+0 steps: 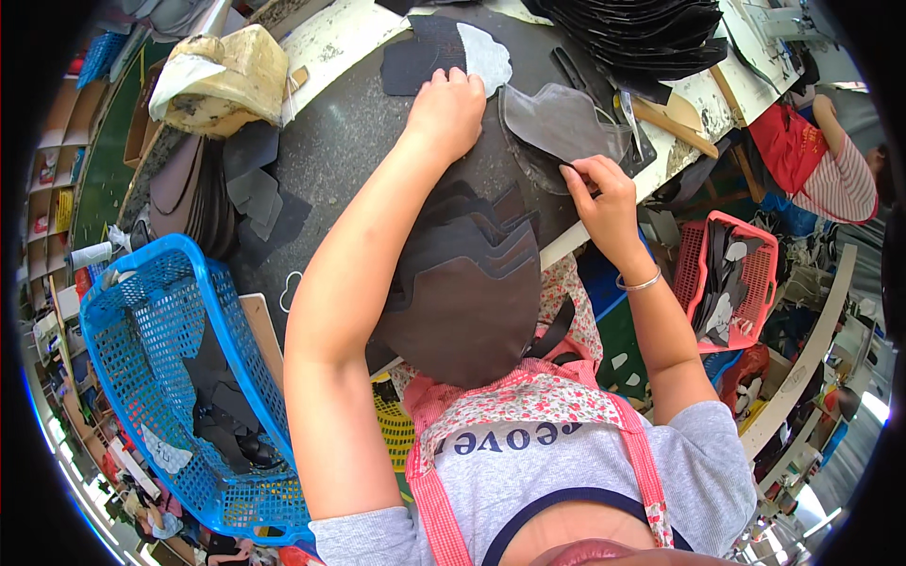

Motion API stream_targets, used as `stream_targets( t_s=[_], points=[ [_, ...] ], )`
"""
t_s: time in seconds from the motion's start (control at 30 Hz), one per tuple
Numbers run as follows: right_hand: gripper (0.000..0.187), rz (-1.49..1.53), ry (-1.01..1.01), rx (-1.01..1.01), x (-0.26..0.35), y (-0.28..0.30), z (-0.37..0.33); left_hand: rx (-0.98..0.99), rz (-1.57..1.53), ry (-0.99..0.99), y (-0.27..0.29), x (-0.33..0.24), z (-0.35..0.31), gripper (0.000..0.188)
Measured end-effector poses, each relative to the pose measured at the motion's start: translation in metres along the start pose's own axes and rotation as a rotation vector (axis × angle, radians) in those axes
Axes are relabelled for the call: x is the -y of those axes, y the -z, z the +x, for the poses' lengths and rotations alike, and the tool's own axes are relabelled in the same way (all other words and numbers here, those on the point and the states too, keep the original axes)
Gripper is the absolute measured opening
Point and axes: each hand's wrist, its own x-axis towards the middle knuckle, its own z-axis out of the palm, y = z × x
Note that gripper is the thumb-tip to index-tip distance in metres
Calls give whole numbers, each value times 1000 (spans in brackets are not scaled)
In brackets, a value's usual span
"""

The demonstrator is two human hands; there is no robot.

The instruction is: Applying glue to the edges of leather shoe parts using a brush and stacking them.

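My left hand is at the far side of the dark work table. Its fingers are curled and drawn together over the near edge of a flat cut piece, part black fabric and part whitish. My right hand pinches the near edge of a dark grey leather piece, one of a few overlapping there. Between my forearms lies a fanned stack of dark brown leather pieces, reaching over the table's near edge against my apron.
A blue basket with dark scraps stands at the left, a pink basket at the right. Tall black pieces are stacked at the back, beside a wooden-handled tool. A stained yellowish block sits back left. Another person is far right.
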Motion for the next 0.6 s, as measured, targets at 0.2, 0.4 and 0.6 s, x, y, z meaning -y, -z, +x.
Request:
stream_targets(
  t_s=[0.2, 0.4, 0.6],
  points=[
    [16, 261, -343, 103, -9, 8, 8, -256, -294, 91, 29, 37, -7, 19],
    [12, 366, -398, 43, -15, 23, 6, -681, -498, -83, 118, -17, -122, 33],
    [9, 286, -353, 104, 27, 58, -8, -16, -728, -32, 106, -72, -241, 24]
  ],
)
